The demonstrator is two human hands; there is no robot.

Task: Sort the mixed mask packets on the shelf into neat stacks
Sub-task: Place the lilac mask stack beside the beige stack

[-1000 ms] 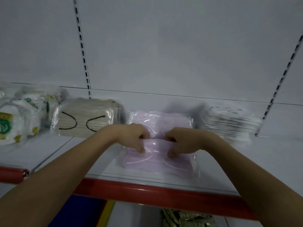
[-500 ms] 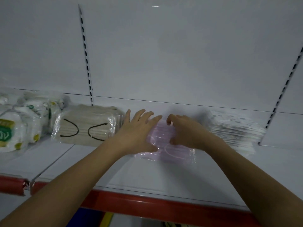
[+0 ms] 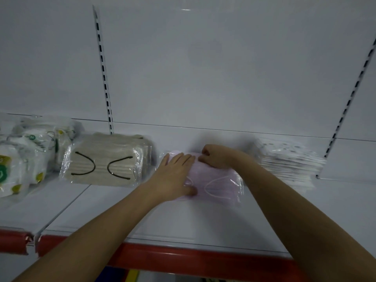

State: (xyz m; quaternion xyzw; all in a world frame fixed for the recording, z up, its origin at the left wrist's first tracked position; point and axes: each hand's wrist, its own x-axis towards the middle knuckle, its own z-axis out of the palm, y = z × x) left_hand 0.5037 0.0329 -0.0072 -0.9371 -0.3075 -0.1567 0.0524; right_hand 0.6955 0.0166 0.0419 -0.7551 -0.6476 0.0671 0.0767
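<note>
Now your left hand (image 3: 175, 176) lay flat on the pink packet (image 3: 215, 180), fingers straight, while your right hand (image 3: 217, 156) curled over its far edge. Pressed unevenly, the slick packet could have slid toward the beige packet (image 3: 105, 159).

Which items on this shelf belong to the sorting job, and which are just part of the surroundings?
Part of the job:
- pink mask packet in clear plastic, under the left hand and right hand
- beige mask packets with black ear loops
- white stack of flat packets
- white packets with green print

Just surroundings:
- red shelf edge strip
- slotted shelf upright
</note>
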